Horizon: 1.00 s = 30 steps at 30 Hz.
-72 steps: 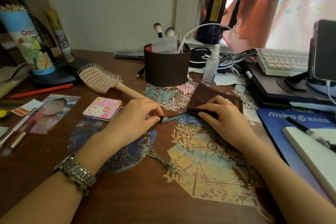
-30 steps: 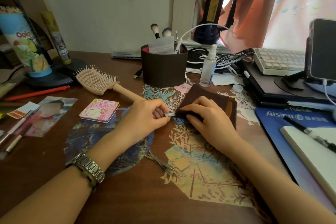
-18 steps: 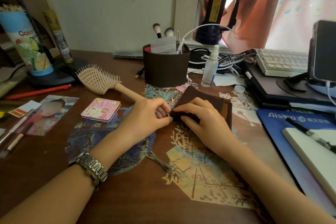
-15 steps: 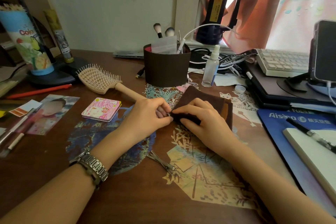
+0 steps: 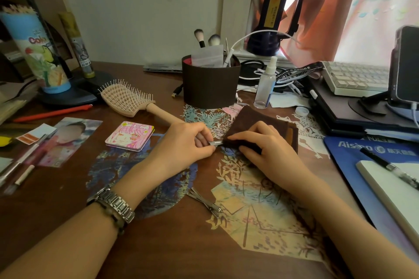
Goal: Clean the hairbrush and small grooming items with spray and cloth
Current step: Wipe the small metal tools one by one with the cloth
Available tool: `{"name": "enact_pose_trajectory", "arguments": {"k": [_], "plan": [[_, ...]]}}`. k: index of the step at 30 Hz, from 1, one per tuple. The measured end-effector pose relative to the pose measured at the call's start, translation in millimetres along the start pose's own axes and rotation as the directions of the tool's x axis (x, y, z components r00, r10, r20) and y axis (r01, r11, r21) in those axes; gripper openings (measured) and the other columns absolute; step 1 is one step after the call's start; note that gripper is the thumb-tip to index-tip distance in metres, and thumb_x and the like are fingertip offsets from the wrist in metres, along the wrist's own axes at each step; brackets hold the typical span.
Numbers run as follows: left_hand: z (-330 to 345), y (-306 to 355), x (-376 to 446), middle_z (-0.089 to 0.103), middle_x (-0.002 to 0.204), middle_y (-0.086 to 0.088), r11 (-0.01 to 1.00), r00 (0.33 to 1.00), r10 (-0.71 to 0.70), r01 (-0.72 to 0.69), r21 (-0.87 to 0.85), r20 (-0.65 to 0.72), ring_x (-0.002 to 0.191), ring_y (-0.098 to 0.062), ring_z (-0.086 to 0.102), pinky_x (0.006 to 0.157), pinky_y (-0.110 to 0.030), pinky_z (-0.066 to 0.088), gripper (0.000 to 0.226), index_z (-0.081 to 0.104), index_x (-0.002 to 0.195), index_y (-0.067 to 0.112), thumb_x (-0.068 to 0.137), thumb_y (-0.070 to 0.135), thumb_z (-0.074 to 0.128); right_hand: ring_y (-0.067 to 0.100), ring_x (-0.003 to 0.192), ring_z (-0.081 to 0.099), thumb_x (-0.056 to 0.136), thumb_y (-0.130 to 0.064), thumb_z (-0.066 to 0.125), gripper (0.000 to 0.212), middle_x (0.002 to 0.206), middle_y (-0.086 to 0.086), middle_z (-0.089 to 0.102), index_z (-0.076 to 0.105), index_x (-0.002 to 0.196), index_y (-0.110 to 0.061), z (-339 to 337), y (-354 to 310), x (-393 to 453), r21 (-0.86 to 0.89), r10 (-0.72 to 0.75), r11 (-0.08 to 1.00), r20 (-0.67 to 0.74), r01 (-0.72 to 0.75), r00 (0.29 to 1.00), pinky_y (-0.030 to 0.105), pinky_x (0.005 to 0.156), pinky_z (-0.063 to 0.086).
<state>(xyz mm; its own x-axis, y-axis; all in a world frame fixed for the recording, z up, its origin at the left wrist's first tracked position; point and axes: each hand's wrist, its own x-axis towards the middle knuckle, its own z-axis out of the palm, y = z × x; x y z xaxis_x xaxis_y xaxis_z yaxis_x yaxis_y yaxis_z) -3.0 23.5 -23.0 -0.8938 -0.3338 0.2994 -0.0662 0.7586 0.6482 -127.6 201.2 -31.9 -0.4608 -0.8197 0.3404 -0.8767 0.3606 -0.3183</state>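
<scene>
Left hand (image 5: 181, 142): we pinch a small metal tool (image 5: 216, 143).
Right hand (image 5: 260, 142): we press the brown cloth (image 5: 254, 120) around its tip.

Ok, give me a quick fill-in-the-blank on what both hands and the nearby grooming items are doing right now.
1. The left hand pinches a small metal ____ whose other end is inside the brown cloth.
2. The right hand presses the ____ around it.
3. The hairbrush lies with bristles facing ____.
4. The spray bottle stands ____ of the brown holder.

Missing: tool; cloth; up; right
</scene>
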Motion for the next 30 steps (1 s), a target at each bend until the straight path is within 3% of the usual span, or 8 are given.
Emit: {"name": "enact_pose_trajectory", "arguments": {"k": [20, 26, 30], "plan": [[-40, 8, -11, 0.067, 0.075, 0.007, 0.990, 0.986, -0.104, 0.091, 0.103, 0.129, 0.069, -0.001, 0.063, 0.064, -0.013, 0.053, 0.013, 0.068, 0.084, 0.022, 0.075, 0.018, 0.077, 0.018, 0.097, 0.049, 0.090, -0.026, 0.057, 0.030, 0.105, -0.006, 0.048, 0.059, 0.119, -0.032, -9, 11, -7, -0.055, 0.010, 0.998, 0.031, -0.008, 0.999, 0.036, 0.088, 0.044], [-77, 7, -17, 0.067, 0.076, 0.008, 0.981, 0.980, -0.185, 0.180, 0.074, 0.077, 0.071, 0.001, 0.063, 0.058, -0.006, 0.047, 0.015, 0.069, 0.082, 0.023, 0.073, 0.018, 0.079, 0.017, 0.096, 0.050, 0.090, -0.025, 0.058, 0.030, 0.104, -0.006, 0.048, 0.060, 0.119, -0.032, -8, 11, -7, -0.056, 0.001, 0.998, 0.024, 0.000, 1.000, 0.036, 0.087, 0.044], [-92, -1, -20, 0.069, 0.074, 0.008, 0.960, 0.962, -0.257, 0.242, 0.141, 0.098, 0.069, 0.004, 0.063, 0.055, -0.008, 0.048, 0.014, 0.070, 0.079, 0.026, 0.070, 0.024, 0.081, 0.018, 0.095, 0.050, 0.089, -0.025, 0.059, 0.030, 0.103, -0.006, 0.048, 0.061, 0.118, -0.031, -7, 12, -7, -0.061, -0.009, 0.998, 0.011, 0.009, 1.000, 0.036, 0.086, 0.045]]}}
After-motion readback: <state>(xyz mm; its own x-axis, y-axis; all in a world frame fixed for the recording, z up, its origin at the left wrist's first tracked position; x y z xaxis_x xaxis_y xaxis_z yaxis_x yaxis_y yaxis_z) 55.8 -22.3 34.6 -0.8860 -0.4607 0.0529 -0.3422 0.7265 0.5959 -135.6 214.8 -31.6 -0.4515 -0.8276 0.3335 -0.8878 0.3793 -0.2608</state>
